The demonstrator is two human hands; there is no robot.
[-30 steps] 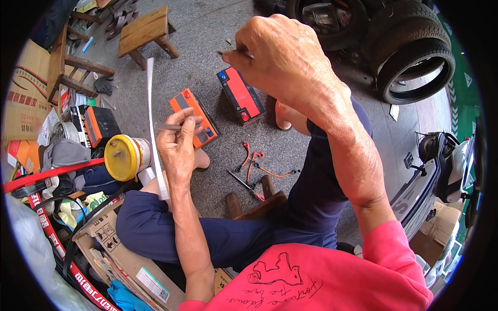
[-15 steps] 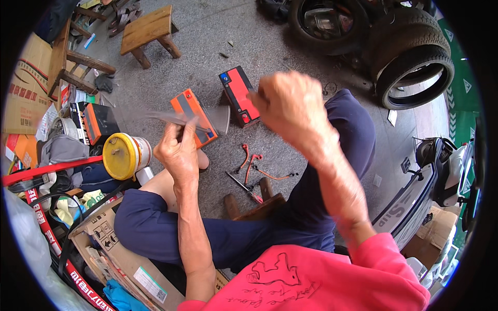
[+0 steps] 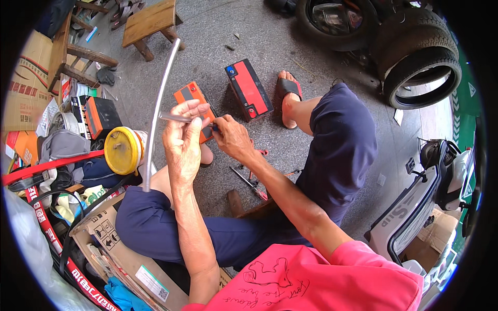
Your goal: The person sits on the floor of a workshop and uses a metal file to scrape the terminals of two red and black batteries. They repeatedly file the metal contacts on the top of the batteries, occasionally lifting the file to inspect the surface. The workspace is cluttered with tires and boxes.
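Observation:
My left hand (image 3: 182,142) is closed on the short stem of a silver T-shaped bar (image 3: 157,111) that looks like a T-handle wrench. Its long crossbar stands left of my fingers. My right hand (image 3: 236,139) is pinched near the stem's free end; whatever is between its fingertips is hidden. Both hands are over an orange and black battery (image 3: 188,93), which they partly cover. To its right lies a red and black battery (image 3: 249,89) with a blue and a red terminal.
Short cables and a red-handled tool (image 3: 255,186) lie on the floor before me. Left are a yellow-lidded bucket (image 3: 122,150), another battery (image 3: 102,118) and cardboard. A wooden stool (image 3: 149,22) stands at the far left; tyres (image 3: 423,78) are piled at the far right.
My right hand has come down and left to meet the stem by my left hand. The silver bar was blurred and is now sharp, its crossbar steeply slanted. My view has shifted slightly.

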